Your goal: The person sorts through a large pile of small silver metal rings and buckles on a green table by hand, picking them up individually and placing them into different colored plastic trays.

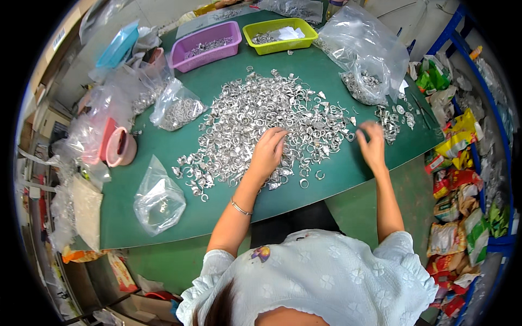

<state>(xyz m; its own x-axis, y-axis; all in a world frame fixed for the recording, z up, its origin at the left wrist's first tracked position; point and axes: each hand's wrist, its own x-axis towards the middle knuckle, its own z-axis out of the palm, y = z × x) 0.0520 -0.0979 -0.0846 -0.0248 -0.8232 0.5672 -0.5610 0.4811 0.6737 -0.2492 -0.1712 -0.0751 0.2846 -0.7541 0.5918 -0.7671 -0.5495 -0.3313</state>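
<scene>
A broad heap of silver-coloured metal rings point(244, 114) lies loose in the middle of the green table. My left hand point(268, 151) rests on the heap's near side, fingers curled together against the thumb; whatever they may hold is hidden. At the heap's right edge hovers my right hand point(372, 145), its thumb apart from the fingers, which are a little blurred; I see nothing in it. Beyond that hand lies a smaller group of silver pieces point(389, 125). A few single rings point(304, 183) are scattered near the table's front edge.
At the back stand a purple basket point(182, 62) and a yellow-green basket point(283, 45), both with metal pieces. Clear plastic bags point(364, 41) lie back right and left. An empty-looking bag point(159, 204), a pink cup point(128, 149) and tweezers-like tools point(421, 111) are on the table.
</scene>
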